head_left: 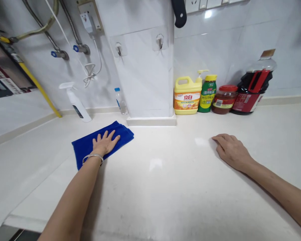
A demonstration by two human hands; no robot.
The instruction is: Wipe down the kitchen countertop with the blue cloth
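My left hand [105, 143] lies flat with spread fingers on a folded blue cloth [84, 147], pressing it against the white countertop [153, 187]. A silver bangle [93, 157] circles that wrist. Over on the right, my right hand [232, 150] rests on the counter, its fingers curled together and nothing visible in them. Just behind the cloth stand a white spray bottle [77, 103] and a small clear bottle with a blue cap [121, 102].
Against the back wall are a yellow detergent jug [187, 97], a green sauce bottle [207, 95], a red-lidded jar [224, 99] and a large dark sauce bottle [252, 87]. A tiled pillar [145, 83] juts out mid-counter. A yellow pipe [40, 88] runs down at left.
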